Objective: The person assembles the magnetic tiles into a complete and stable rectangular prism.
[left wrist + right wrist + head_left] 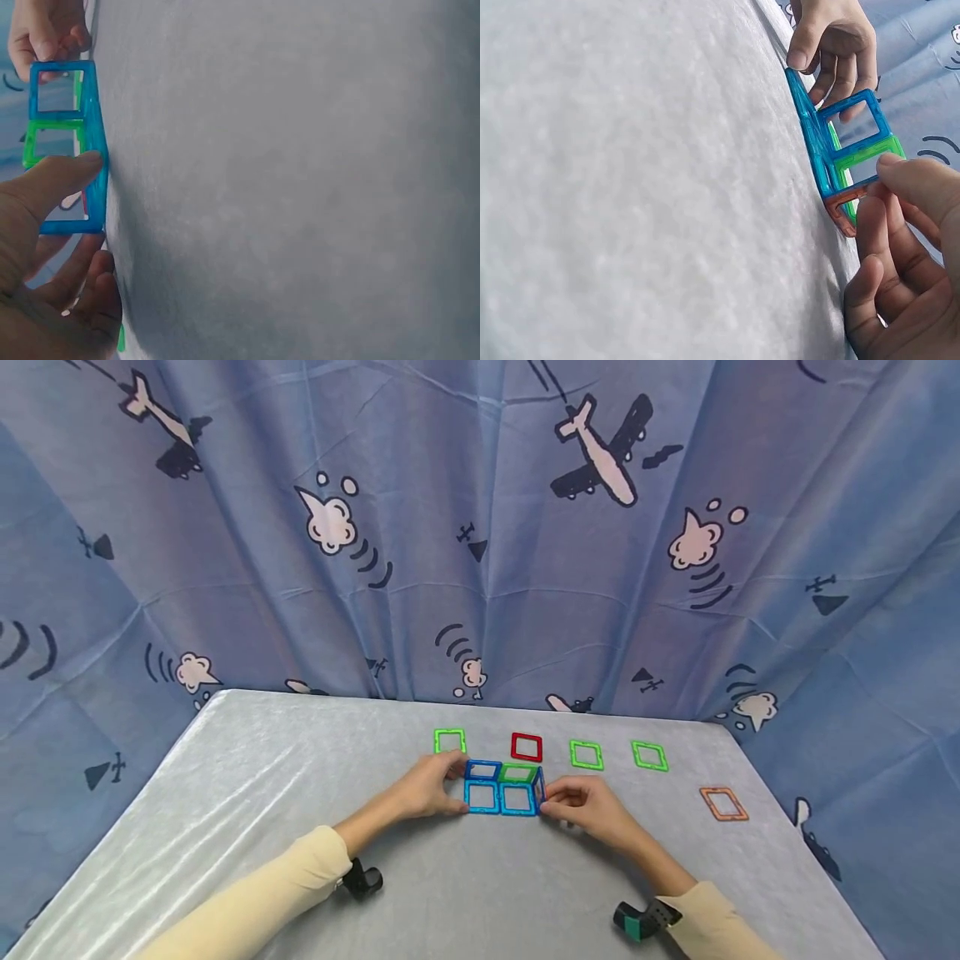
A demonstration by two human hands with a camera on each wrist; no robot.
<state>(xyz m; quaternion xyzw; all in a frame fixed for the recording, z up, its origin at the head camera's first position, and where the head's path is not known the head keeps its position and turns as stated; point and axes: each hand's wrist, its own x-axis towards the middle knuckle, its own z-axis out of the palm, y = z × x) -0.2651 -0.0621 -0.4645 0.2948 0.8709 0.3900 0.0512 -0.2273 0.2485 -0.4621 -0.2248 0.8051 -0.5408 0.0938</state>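
A small block of see-through magnetic tiles [500,798] stands on the table, with two light blue squares in front. A dark blue tile [483,763] and a green tile [518,766] lie across its top, and another blue tile [540,787] stands at the right end. My left hand [429,787] holds the left end, thumb at the front and fingers behind. At the other end my right hand [592,807] pinches the end tile between thumb and fingers. An orange edge [838,204] shows low at that end in the right wrist view.
Behind the block lie a loose green tile [450,731], a red tile [527,759] and two more green tiles. An orange tile [717,790] lies farther right. A pale cloth covers the table [300,760], and a blue patterned curtain [420,568] hangs along its back edge.
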